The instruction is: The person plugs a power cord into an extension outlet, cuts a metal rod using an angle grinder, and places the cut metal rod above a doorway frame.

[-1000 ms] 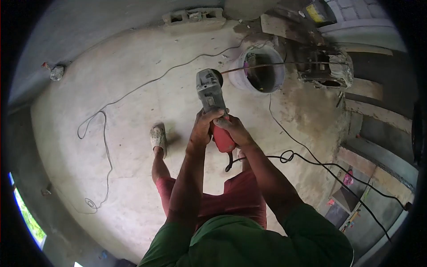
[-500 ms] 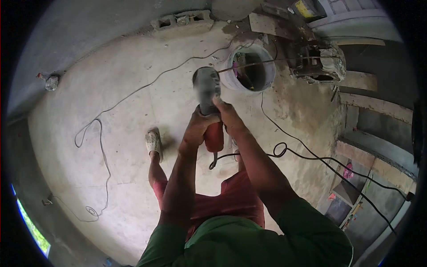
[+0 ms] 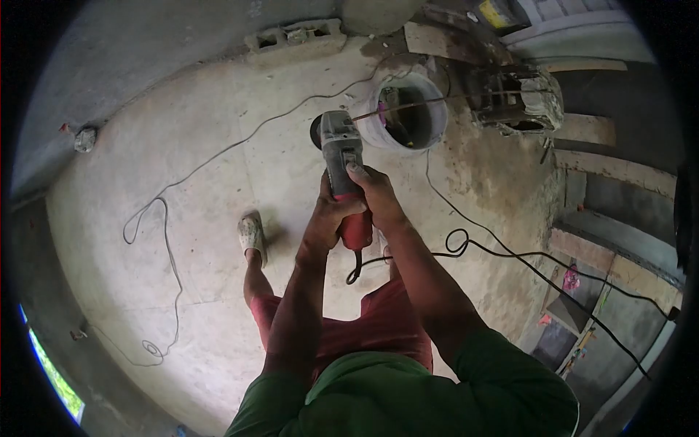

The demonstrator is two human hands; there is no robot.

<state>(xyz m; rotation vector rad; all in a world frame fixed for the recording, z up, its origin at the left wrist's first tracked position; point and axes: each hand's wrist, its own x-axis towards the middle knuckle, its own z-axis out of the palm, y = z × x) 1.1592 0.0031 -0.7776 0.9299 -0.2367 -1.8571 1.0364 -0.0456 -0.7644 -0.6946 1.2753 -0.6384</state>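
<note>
I hold the grinder (image 3: 341, 162) beside the rod (image 3: 408, 106).
The black disc (image 3: 316, 132) faces the floor's (image 3: 211, 269) left edge; my left hand (image 3: 328, 211) wraps the red handle (image 3: 357, 231), my right hand (image 3: 375, 191) clasps the grey body (image 3: 338, 131), above the floor's middle. The rod crosses the bucket (image 3: 370, 125) near the floor's far edge, unbroken as far as I see; whether the disc has marked it, I can't tell.

The pale floor (image 3: 207, 280) carries a bucket (image 3: 370, 130), a hollow block (image 3: 309, 49) and a thin cable (image 3: 159, 198)
</note>
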